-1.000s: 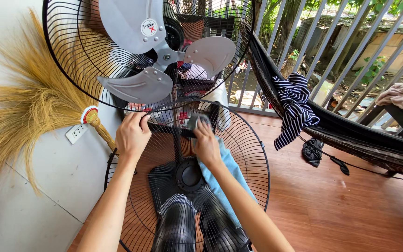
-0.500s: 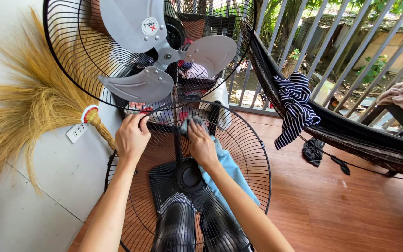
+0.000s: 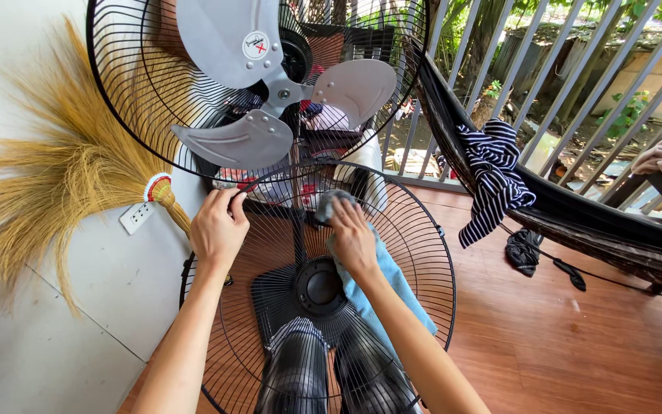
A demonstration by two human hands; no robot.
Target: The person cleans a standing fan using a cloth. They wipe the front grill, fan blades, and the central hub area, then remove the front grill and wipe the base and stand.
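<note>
A round black wire fan grille (image 3: 415, 230) lies across my lap, its hub (image 3: 321, 285) facing up. My left hand (image 3: 218, 228) grips the grille's far rim. My right hand (image 3: 352, 238) presses a light blue cloth (image 3: 392, 280) with a dirty grey end onto the wires near the far rim. Just beyond stands the fan itself, with grey blades (image 3: 270, 92) inside its rear black cage (image 3: 128, 100).
A straw broom (image 3: 55, 184) leans on the grey wall at the left, above a white wall socket (image 3: 137, 217). A dark hammock (image 3: 576, 207) holding a striped garment (image 3: 492, 172) hangs at the right before a metal railing (image 3: 545, 69). Dark cloth (image 3: 522, 249) lies on the wooden floor.
My right hand has rubbed the cloth left and then back right along the grille's far wires. My left hand has kept its grip on the rim. The view shifted slightly.
</note>
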